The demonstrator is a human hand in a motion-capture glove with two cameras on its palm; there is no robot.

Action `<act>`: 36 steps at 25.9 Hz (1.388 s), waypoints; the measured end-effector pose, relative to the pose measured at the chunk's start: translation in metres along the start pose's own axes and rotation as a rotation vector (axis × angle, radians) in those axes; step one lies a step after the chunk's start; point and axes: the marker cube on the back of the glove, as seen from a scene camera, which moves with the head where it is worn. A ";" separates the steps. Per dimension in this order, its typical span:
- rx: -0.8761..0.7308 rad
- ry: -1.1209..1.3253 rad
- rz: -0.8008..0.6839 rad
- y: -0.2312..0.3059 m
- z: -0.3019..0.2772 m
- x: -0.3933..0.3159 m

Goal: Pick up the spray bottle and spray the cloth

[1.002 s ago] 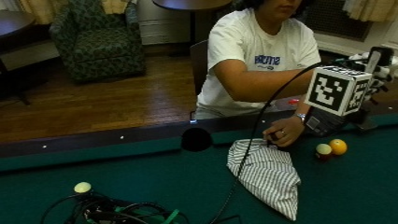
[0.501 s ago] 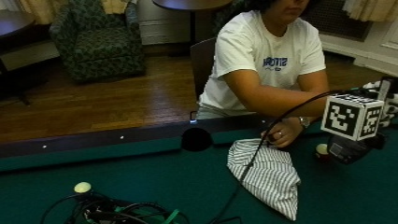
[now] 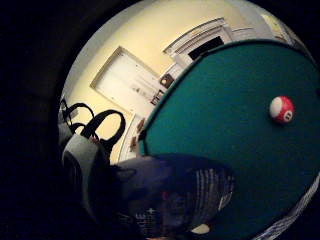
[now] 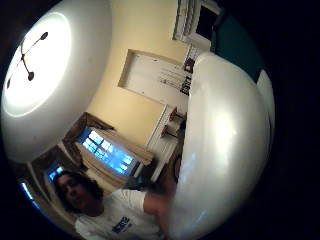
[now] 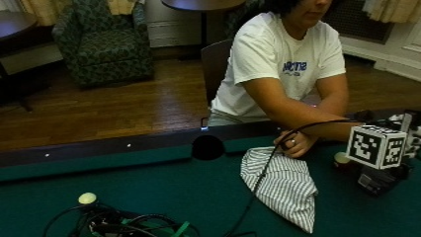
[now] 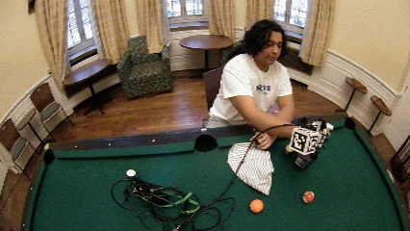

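Note:
A striped cloth [image 5: 283, 185] lies bunched on the green felt, and the person's bare left hand [image 5: 294, 145] rests on its far corner. To the right of the cloth, my gloved right hand [image 5: 395, 168] is low over the felt and mostly hidden by its own gear. It holds a dark spray bottle [image 5: 375, 182], whose base is near the felt. In the little finger side palm view the bottle's labelled body [image 3: 175, 200] sits close against the palm. In the thumb side palm view a white rounded part [image 4: 225, 150] fills much of the picture. I cannot tell which way the nozzle faces.
A pale ball [image 5: 341, 158] lies between the cloth and my hand. A red-and-white ball [image 3: 281, 109] and an orange ball [image 6: 256, 205] sit further out on the pool table [image 5: 164, 187]. A cable tangle [image 5: 118, 224], a white ball [image 5: 87, 198] and a side pocket [image 5: 208, 147] are to the left.
My right hand has moved down and to the right with the bottle, from above the rail to just over the felt. The bare hand stays on the cloth.

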 end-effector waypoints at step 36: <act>-0.170 -0.039 0.066 -0.002 0.041 0.048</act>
